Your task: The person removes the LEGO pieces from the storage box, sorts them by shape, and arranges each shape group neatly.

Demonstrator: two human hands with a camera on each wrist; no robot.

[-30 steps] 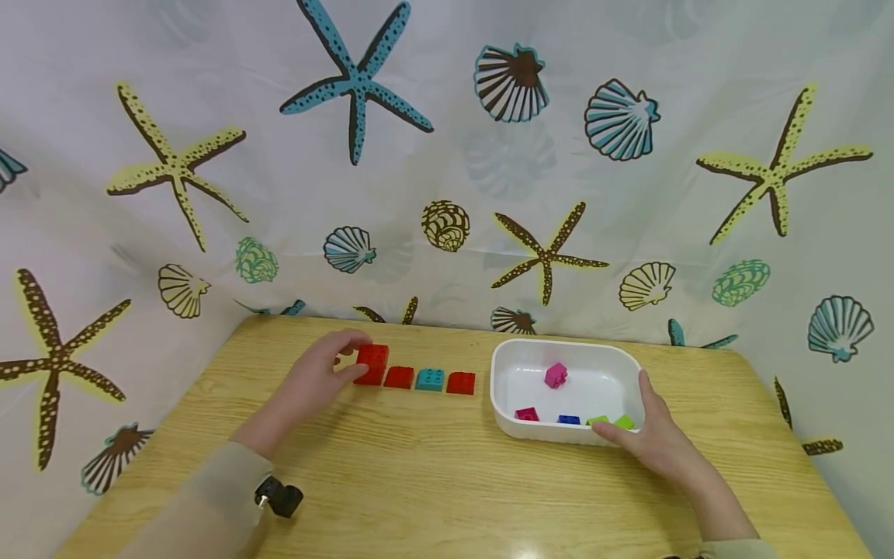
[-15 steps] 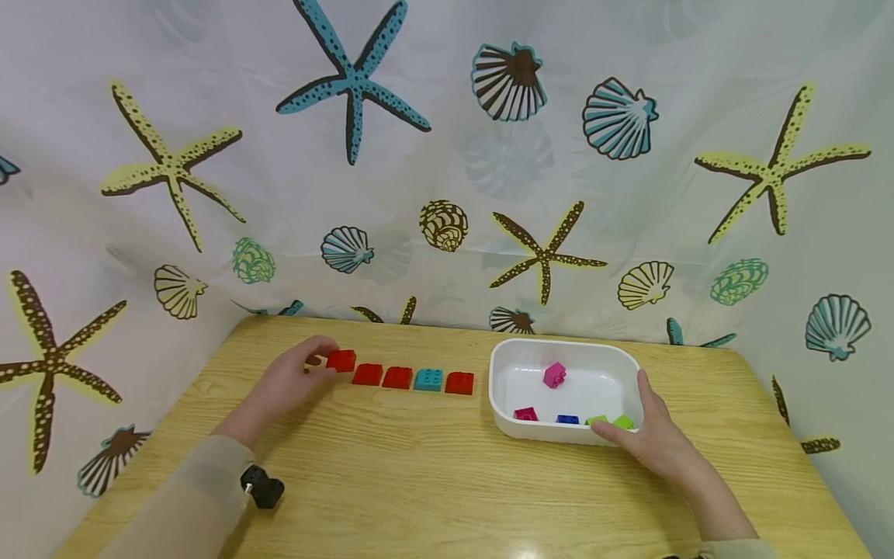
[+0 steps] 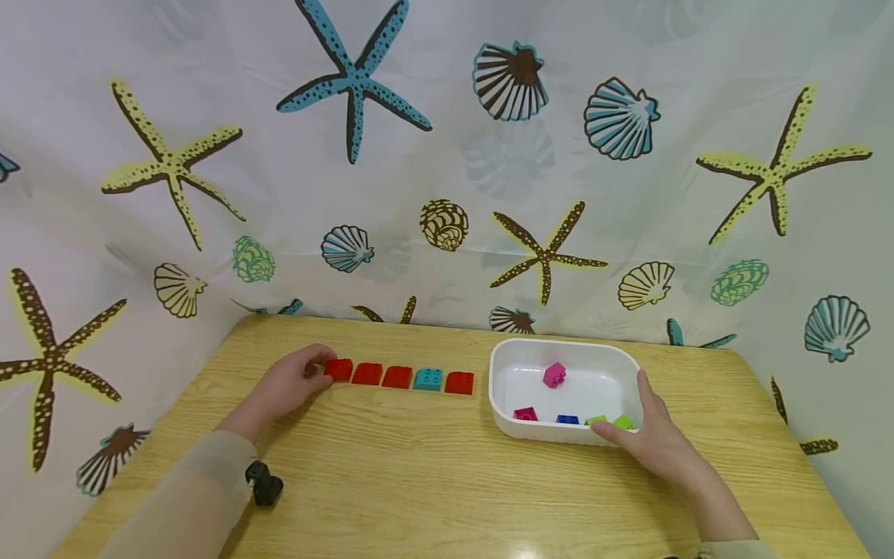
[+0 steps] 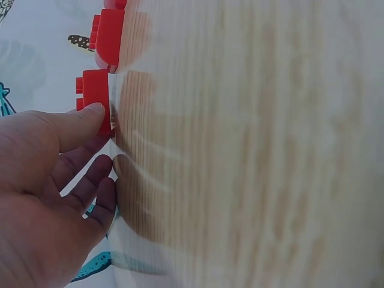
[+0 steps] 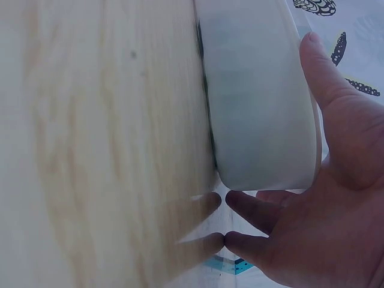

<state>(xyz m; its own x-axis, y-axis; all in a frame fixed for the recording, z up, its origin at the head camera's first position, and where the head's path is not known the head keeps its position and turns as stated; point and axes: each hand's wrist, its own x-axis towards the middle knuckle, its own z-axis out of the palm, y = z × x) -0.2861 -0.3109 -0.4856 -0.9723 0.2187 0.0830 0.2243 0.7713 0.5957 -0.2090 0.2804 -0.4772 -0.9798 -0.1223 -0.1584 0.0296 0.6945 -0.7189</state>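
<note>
My left hand [image 3: 292, 380] pinches a red toy brick [image 3: 340, 369] at the left end of a row on the table. In the left wrist view the thumb lies against the side of that red brick [image 4: 96, 99], low at the tabletop. To its right follow two red bricks [image 3: 367, 374] [image 3: 397, 378], a teal brick [image 3: 428, 380] with studs up and another red brick [image 3: 459, 383]. My right hand [image 3: 660, 439] grips the right end of a white plastic tub [image 3: 497, 388], thumb over the front rim, fingers along the outside.
Inside the tub are a magenta brick [image 3: 555, 376] on its side, a darker pink brick [image 3: 526, 414], a blue brick [image 3: 568, 420] and lime green bricks [image 3: 624, 421] near the thumb. A curtain [image 3: 447, 171] printed with starfish and shells hangs behind the wooden table [image 3: 447, 481].
My left hand has moved left with the red brick, from over the second brick of the row, and lowered it to the row's left end. The right hand stays on the tub.
</note>
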